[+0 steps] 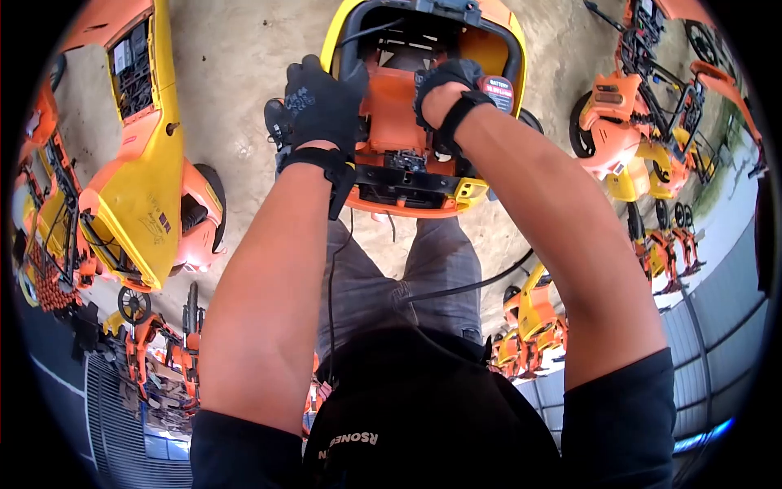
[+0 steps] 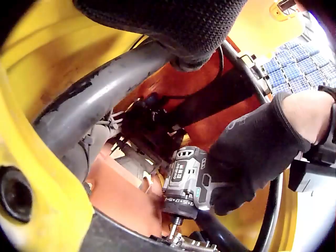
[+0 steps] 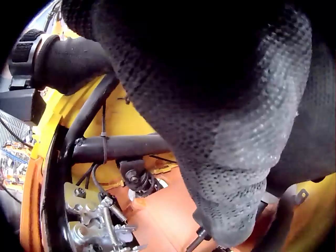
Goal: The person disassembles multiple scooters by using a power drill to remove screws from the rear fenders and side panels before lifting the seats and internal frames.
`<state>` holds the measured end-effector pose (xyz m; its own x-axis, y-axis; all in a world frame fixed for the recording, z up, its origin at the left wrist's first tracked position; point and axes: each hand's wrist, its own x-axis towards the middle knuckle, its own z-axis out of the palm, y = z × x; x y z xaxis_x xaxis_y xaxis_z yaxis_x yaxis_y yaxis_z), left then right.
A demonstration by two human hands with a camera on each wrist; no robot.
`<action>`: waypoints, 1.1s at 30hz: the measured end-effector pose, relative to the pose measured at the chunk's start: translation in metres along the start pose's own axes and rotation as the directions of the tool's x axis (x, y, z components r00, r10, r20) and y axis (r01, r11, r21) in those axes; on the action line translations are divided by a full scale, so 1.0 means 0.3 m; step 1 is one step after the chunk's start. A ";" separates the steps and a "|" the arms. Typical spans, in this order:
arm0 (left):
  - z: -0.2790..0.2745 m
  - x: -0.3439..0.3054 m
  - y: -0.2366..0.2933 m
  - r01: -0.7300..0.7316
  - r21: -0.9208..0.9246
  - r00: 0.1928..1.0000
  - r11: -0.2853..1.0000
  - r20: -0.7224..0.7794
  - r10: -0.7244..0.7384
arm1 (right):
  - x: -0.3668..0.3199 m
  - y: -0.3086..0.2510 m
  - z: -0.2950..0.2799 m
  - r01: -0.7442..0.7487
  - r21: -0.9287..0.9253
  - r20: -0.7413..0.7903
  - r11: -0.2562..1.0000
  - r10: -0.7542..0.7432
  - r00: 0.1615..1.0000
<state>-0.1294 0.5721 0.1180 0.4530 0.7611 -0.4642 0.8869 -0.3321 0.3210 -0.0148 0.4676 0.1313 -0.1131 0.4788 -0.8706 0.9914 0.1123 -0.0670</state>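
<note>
Drill [image 2: 184, 177] sits in right hand [image 2: 252, 149], among scooters [image 1: 151, 191] on tan floor [image 1: 244, 49].

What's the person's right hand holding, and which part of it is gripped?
The right hand holds a power drill by its handle, which is mostly hidden inside the gloved fingers.

Head view downward, wrist views close, all sharing orange-yellow shell [image 1: 458, 211]
</note>
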 end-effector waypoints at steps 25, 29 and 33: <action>-0.012 -0.007 0.011 -0.037 0.013 0.999 0.999 -0.027 0.037 | 0.203 -0.032 0.070 0.330 0.638 -0.222 0.696 -0.244 0.944; -0.044 -0.032 0.039 -0.041 -0.004 0.998 0.999 -0.054 0.040 | 0.218 -0.034 0.069 0.335 0.661 -0.210 0.672 -0.263 0.942; -0.025 -0.021 0.024 -0.034 0.002 0.997 0.999 -0.071 0.034 | 0.223 -0.033 0.073 0.337 0.667 -0.202 0.664 -0.273 0.940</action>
<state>-0.1265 0.5690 0.1294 0.4751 0.7872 -0.3931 0.8714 -0.3588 0.3345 -0.0307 0.4794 0.0630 -0.3907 0.5957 -0.7018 0.6643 -0.3453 -0.6629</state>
